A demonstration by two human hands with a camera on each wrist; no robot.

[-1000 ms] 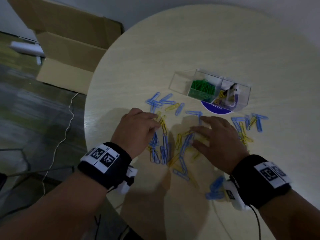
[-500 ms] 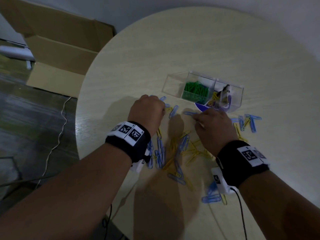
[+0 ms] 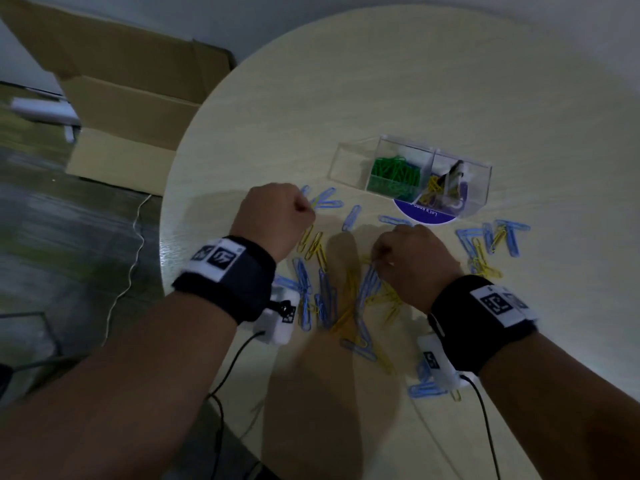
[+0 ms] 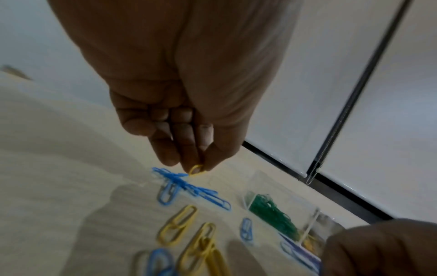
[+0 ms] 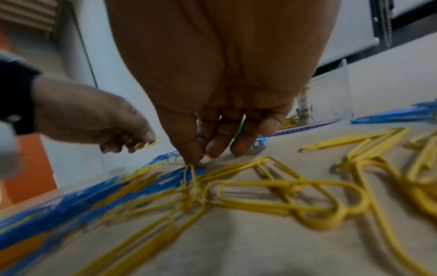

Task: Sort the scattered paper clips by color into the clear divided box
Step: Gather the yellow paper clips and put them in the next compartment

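Your left hand pinched a yellow paper clip above the bench. Your right hand pinched another yellow clip in the scattered pile, near the clear divided box.

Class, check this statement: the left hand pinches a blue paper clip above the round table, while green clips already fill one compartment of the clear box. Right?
Not quite. The left wrist view shows the left hand pinching a yellow paper clip, not blue. The rest stands.
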